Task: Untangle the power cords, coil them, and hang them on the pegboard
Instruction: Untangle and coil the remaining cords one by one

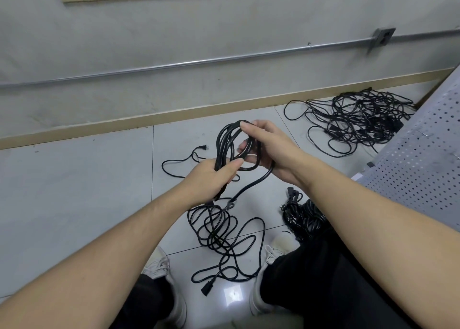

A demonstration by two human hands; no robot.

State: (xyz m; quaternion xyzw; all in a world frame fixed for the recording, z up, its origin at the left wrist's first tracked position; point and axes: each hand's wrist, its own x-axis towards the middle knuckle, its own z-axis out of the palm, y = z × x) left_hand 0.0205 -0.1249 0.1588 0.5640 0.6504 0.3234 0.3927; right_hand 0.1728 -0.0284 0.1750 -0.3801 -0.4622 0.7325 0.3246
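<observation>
A coil of black power cord (225, 143) is held up in front of me over the tiled floor. My left hand (214, 176) grips the lower left side of the coil. My right hand (267, 148) holds its upper right side, fingers curled round the strands. One strand (251, 186) hangs down from the right hand to a loose cord (224, 234) lying in loops on the floor between my feet, with a plug end (207, 286) near my left shoe. A big tangle of black cords (358, 119) lies by the wall at the right.
A finished bundle of black cords (298, 216) lies by my right knee. A grey perforated metal panel (423, 159) stands at the right. Another thin cord with a plug (196, 151) lies on the floor behind my hands. A metal conduit (174, 64) runs along the wall.
</observation>
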